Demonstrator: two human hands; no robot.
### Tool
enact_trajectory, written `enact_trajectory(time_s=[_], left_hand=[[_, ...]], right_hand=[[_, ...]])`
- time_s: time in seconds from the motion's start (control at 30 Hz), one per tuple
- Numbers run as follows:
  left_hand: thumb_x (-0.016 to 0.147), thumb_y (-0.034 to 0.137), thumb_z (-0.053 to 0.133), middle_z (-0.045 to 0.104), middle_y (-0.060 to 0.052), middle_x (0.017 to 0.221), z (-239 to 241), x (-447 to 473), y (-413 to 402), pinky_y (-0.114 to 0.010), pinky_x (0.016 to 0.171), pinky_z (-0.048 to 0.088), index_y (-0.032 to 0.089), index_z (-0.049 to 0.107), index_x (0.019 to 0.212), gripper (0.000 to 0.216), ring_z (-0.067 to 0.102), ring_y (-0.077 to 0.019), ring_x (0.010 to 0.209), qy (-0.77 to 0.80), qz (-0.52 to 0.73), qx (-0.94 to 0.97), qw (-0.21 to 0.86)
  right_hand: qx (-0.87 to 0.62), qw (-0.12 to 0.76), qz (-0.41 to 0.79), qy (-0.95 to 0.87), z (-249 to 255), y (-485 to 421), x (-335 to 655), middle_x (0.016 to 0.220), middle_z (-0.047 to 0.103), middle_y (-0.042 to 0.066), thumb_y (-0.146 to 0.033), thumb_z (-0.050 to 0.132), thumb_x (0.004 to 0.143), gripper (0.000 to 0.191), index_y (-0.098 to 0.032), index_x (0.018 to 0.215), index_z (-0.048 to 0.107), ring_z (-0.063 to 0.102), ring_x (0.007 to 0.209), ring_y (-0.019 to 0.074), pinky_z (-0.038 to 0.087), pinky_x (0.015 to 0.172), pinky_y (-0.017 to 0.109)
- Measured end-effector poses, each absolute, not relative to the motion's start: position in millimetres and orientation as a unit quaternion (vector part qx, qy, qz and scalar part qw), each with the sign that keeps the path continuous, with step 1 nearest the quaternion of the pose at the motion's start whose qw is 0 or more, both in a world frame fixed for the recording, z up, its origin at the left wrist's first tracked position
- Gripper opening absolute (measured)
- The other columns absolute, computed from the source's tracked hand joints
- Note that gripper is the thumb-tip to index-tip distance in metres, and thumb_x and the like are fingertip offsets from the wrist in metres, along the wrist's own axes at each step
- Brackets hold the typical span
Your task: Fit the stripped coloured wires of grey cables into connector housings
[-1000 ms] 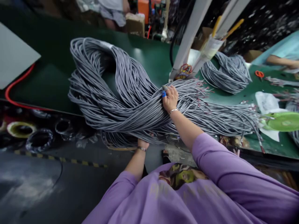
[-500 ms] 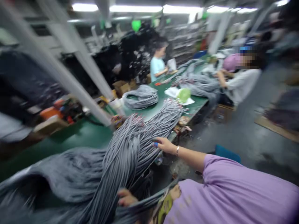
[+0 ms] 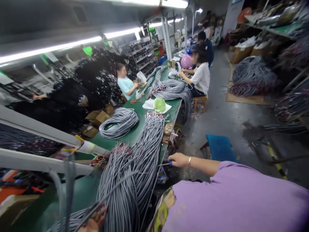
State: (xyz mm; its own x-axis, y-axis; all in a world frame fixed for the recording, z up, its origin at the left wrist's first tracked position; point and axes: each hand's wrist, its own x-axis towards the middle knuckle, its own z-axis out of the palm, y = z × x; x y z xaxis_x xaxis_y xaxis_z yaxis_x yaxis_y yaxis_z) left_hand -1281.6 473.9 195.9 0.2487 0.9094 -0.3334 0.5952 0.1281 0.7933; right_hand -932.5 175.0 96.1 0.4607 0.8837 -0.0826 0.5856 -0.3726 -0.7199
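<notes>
My right hand (image 3: 179,160) is closed around a blue-handled screwdriver (image 3: 165,164), its thin shaft pointing left at the table edge. At the lower left, my left hand (image 3: 93,220) has its fingers curled around a grey cable (image 3: 108,195), which slants over the pile. Part of that hand is cut off by the frame's bottom. Between and beyond my hands, a thick bundle of grey cables (image 3: 147,145) with reddish stripped ends lies along the green table (image 3: 96,140). Blurred grey strands (image 3: 69,190) stand up to the left of the bundle.
A coiled cable bundle (image 3: 119,122), orange-handled scissors (image 3: 133,101) and a green round lid (image 3: 159,105) lie farther up the table. Two people (image 3: 201,75) work along it, one per side. A blue-topped stool (image 3: 220,148) stands on my right. A white post (image 3: 43,127) crosses at left.
The view has swung right and levelled somewhat. My left hand has come up beside the bundle with a cable. My right hand has drawn back from the cables to the table edge.
</notes>
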Motion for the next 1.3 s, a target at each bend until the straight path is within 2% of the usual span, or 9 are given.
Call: enact_trajectory(time_s=[0.1,0.2,0.3,0.37,0.47,0.6,0.9,1.07,1.3], left_hand=[[0.046,0.061,0.065,0.077,0.002,0.086,201,-1285,486,-0.045,0.060,0.050,0.042,0.073,0.063,0.026,0.070,-0.0331,0.074,0.524,0.058,0.643,0.555],[0.052,0.060,0.068,0.076,0.001,0.095,204,-1289,475,-0.048,0.072,0.053,0.044,0.075,0.078,0.032,0.070,-0.0341,0.090,0.455,0.018,0.685,0.568],[0.064,0.056,0.066,0.075,-0.002,0.104,205,-1298,446,-0.047,0.090,0.052,0.037,0.075,0.094,0.037,0.067,-0.0321,0.104,0.394,0.022,0.752,0.528],[0.071,0.050,0.062,0.072,-0.005,0.113,198,-1305,425,-0.044,0.101,0.047,0.030,0.072,0.104,0.040,0.063,-0.0301,0.113,0.390,0.115,0.820,0.403],[0.077,0.043,0.053,0.053,-0.015,0.139,171,-1311,406,-0.047,0.116,0.026,0.015,0.058,0.127,0.057,0.039,-0.0305,0.137,0.475,0.249,0.841,0.068],[0.078,0.035,0.052,0.038,-0.025,0.148,125,-1321,411,-0.054,0.117,0.018,0.001,0.045,0.134,0.067,0.031,-0.0360,0.140,0.570,0.151,0.804,-0.080],[0.078,0.012,0.044,0.039,-0.016,0.150,95,-1348,478,-0.041,0.118,0.019,0.010,0.047,0.135,0.057,0.033,-0.0236,0.141,0.644,0.075,0.759,0.057],[0.082,0.012,0.043,0.044,-0.012,0.148,99,-1348,495,-0.041,0.117,0.023,0.013,0.047,0.135,0.054,0.037,-0.0204,0.139,0.671,0.066,0.729,0.121],[0.087,0.018,0.043,0.047,-0.014,0.145,112,-1341,498,-0.037,0.114,0.027,0.011,0.049,0.134,0.048,0.041,-0.0218,0.136,0.690,0.050,0.713,0.110]], right_hand=[[-0.771,0.289,0.253,-0.507,93,198,-953,0.069,0.068,0.005,-0.014,0.064,0.073,0.012,-0.020,0.078,0.073,0.061,0.065,0.0178,0.041,0.058,0.026],[-0.734,0.265,0.271,-0.563,98,237,-980,0.072,0.069,0.004,-0.019,0.065,0.073,0.015,-0.021,0.085,0.073,0.062,0.067,0.0186,0.042,0.058,0.027],[-0.668,0.273,0.223,-0.656,109,288,-1014,0.093,0.071,0.007,-0.027,0.057,0.081,0.031,-0.020,0.110,0.067,0.064,0.084,0.0209,0.048,0.073,0.031],[-0.597,0.307,0.147,-0.727,116,327,-1040,0.113,0.067,0.011,-0.029,0.054,0.084,0.043,-0.017,0.125,0.059,0.060,0.103,0.0222,0.046,0.090,0.035],[-0.487,0.318,0.075,-0.810,118,387,-1081,0.141,0.049,0.013,-0.031,0.056,0.084,0.054,-0.016,0.135,0.051,0.040,0.133,0.0246,0.029,0.110,0.043],[-0.419,0.281,0.071,-0.860,98,451,-1122,0.148,0.042,0.011,-0.044,0.052,0.088,0.057,-0.015,0.138,0.049,0.025,0.142,0.0275,0.013,0.116,0.048],[-0.377,0.278,0.110,-0.876,78,529,-1151,0.135,0.056,0.009,-0.047,0.048,0.088,0.052,-0.020,0.132,0.056,0.029,0.140,0.0268,0.008,0.116,0.046],[-0.373,0.260,0.126,-0.881,80,544,-1160,0.134,0.057,0.010,-0.042,0.050,0.088,0.050,-0.020,0.132,0.056,0.034,0.137,0.0270,0.010,0.115,0.047],[-0.382,0.223,0.106,-0.891,94,542,-1158,0.138,0.053,0.013,-0.042,0.047,0.092,0.054,-0.016,0.138,0.049,0.036,0.135,0.0276,0.013,0.114,0.047]])
